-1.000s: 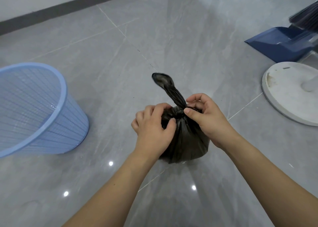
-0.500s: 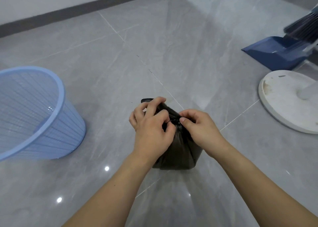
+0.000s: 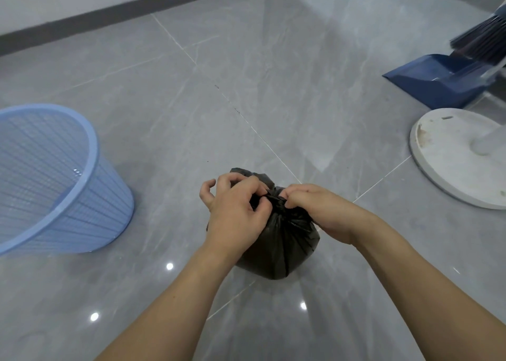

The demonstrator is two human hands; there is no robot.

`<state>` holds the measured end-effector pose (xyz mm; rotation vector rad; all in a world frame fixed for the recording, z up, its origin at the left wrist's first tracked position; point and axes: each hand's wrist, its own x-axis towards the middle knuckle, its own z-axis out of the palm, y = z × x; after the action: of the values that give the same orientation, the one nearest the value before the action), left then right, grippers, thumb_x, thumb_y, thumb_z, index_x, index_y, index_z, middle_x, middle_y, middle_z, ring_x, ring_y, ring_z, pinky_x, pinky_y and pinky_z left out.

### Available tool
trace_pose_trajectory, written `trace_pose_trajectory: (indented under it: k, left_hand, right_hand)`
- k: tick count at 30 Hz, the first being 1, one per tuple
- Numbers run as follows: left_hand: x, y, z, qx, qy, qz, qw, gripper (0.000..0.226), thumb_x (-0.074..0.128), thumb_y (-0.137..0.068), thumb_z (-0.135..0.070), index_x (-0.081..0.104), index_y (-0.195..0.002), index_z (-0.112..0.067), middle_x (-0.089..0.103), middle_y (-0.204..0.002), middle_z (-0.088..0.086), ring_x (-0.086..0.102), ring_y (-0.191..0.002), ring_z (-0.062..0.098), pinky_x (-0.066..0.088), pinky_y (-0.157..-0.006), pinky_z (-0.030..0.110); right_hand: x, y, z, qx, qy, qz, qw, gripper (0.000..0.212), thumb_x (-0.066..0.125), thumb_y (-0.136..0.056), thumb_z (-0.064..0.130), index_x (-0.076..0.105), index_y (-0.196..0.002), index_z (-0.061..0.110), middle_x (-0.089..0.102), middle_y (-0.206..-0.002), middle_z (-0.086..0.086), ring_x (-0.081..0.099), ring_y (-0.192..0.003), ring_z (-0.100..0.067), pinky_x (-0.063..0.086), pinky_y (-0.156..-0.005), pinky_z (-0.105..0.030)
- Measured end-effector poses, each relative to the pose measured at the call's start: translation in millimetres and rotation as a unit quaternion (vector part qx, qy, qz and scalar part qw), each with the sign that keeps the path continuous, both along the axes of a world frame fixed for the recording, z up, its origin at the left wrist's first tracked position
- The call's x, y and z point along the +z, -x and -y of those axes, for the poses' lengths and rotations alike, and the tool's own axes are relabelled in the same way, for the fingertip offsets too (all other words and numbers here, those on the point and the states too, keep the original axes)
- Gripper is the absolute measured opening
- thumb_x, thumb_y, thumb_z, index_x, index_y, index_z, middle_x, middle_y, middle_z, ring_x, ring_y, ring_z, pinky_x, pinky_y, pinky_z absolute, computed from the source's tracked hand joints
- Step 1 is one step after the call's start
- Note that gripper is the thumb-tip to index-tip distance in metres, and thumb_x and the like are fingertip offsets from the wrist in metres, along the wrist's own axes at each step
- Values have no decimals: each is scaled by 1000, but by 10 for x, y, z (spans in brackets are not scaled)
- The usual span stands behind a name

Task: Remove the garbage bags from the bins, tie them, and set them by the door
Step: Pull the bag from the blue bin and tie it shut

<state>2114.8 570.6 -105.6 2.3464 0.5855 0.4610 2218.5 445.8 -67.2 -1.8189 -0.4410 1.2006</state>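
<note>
- The black garbage bag (image 3: 282, 240) sat on the grey tiled floor (image 3: 273, 73), low in the middle of the view, its gathered neck pointing up between the two hands.
- The left hand (image 3: 235, 210) had its fingers curled round the twisted neck of the bag; its grip was clenched on the plastic, with a loose flap of the bag showing just beyond the knuckles.
- The right hand (image 3: 317, 210) pinched the same neck from the other side, thumb and fingers closed on the gathered plastic, so the two hands nearly met at the knot.
- The light blue mesh bin (image 3: 54, 185) stood to the left, cut off by the left edge of the view, tilted in appearance with its rim toward the camera, and well apart from the bag; no bag lined it.
- A white round base (image 3: 449, 163) lay at the right edge, well apart from the bag, with bare tile between them.
- A dark blue dustpan (image 3: 435, 84) rested just beyond that base, with a broom's bristles (image 3: 482, 43) above it, both clipped by the right edge.
- A dark skirting strip (image 3: 109, 16) ran along the wall at the far side.
- Open floor stretched from the bag toward that wall, crossed only by thin tile joints.
</note>
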Motion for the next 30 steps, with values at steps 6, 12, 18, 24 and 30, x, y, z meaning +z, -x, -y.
trace_pose_trajectory:
  k: [6,12,18,24,30]
  left_hand:
    - [18,-46,-32,-22,77,-17,997,7,53,-81,-23,49,-80,-29,63,-86,-8,52,-96,6,3,-103,13]
    - [-3,-75,-33,-48,-21,-48,998,9,51,-86,-20,50,-87,-29,61,-87,-13,46,-103,4,1,-105,22]
    - [-16,-44,-16,-49,-53,-51,996,14,58,-89,-24,48,-82,-32,61,-95,-20,30,-108,2,7,-107,39]
    - [-18,-23,-30,-67,-40,-47,996,15,60,-88,-22,48,-82,-28,59,-103,-21,35,-111,7,9,-98,32]
    - [-7,-45,-9,-98,-78,-84,989,17,55,-90,-22,43,-82,-32,57,-103,-21,34,-113,9,9,-104,38]
  right_hand:
    - [-120,-19,10,-28,-1,189,982,3,61,-81,16,64,-83,17,59,-75,16,55,-68,-2,42,-68,-19]
    - [-102,-58,77,-20,-24,51,998,13,56,-86,5,68,-83,7,62,-76,0,55,-72,-8,42,-70,-19]
    - [-72,-104,145,6,-28,-102,994,20,46,-76,13,59,-61,17,51,-67,-1,46,-62,-13,34,-59,-28]
    - [-189,-134,181,-54,-21,-2,998,26,49,-88,-1,67,-90,18,66,-87,5,58,-79,-9,43,-72,-20]
    - [-117,-133,178,35,14,-44,998,29,47,-86,3,64,-67,16,55,-67,1,48,-63,-11,35,-59,-23]
